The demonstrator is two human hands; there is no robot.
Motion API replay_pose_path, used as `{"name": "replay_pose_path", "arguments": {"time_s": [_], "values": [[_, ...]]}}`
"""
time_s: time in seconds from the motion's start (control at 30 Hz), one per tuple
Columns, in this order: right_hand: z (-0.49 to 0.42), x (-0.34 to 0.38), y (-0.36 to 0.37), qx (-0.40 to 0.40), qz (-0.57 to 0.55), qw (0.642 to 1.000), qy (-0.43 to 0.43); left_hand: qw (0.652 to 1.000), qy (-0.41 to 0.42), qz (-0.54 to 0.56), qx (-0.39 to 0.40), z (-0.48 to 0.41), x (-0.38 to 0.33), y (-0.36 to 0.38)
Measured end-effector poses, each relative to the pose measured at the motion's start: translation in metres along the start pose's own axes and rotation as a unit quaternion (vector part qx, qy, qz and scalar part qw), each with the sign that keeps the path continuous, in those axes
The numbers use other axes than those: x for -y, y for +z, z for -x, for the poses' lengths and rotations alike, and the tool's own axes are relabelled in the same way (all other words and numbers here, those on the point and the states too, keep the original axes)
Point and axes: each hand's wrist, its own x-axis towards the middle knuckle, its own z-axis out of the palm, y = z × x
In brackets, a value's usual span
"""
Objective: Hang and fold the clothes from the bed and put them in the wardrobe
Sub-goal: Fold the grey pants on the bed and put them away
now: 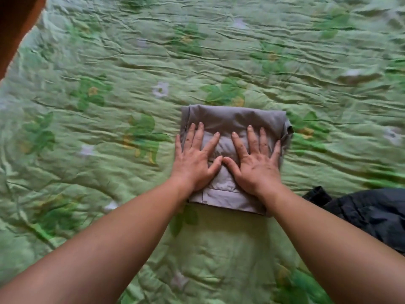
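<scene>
A grey garment [232,119] lies folded into a compact rectangle in the middle of the bed. My left hand [196,160] rests flat on its left half, fingers spread. My right hand [255,162] lies flat on its right half, fingers spread too. The two thumbs touch over the garment's centre. Neither hand grips the cloth; both palms press down on it. The garment's near edge shows below my wrists.
The bed carries a wrinkled green quilt [109,150] with a leaf and flower print. A dark, crumpled garment [370,213] lies at the right edge, close to my right forearm. A brown wooden surface [15,25] shows at the top left corner.
</scene>
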Motion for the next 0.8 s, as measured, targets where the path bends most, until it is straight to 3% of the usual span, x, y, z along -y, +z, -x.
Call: {"name": "replay_pose_path", "arguments": {"time_s": [0.1, 0.2, 0.33, 0.47, 0.57, 0.67, 0.8], "values": [[0.000, -0.006, -0.019, -0.002, -0.048, 0.999, 0.006, 0.998, -0.010, 0.058, -0.017, 0.001, 0.001, -0.015], [-0.008, -0.020, -0.032, -0.081, -0.023, 0.996, 0.021, 0.996, -0.017, 0.053, -0.073, -0.009, 0.002, -0.023], [-0.031, -0.036, -0.015, -0.049, -0.019, 0.998, 0.046, 0.998, -0.039, 0.036, -0.044, -0.030, 0.005, -0.013], [-0.035, -0.037, 0.001, -0.068, -0.037, 0.996, 0.039, 0.996, -0.028, 0.053, -0.062, -0.032, 0.012, 0.000], [-0.017, -0.036, -0.006, -0.061, -0.075, 0.994, 0.041, 0.992, -0.028, 0.105, -0.057, -0.020, 0.011, -0.009], [0.025, -0.030, -0.005, -0.030, -0.108, 0.991, 0.068, 0.978, -0.084, 0.189, -0.032, 0.015, 0.006, -0.013], [0.076, -0.023, 0.005, 0.046, -0.108, 0.989, 0.091, 0.974, -0.121, 0.189, 0.034, 0.066, -0.003, -0.010]]}}
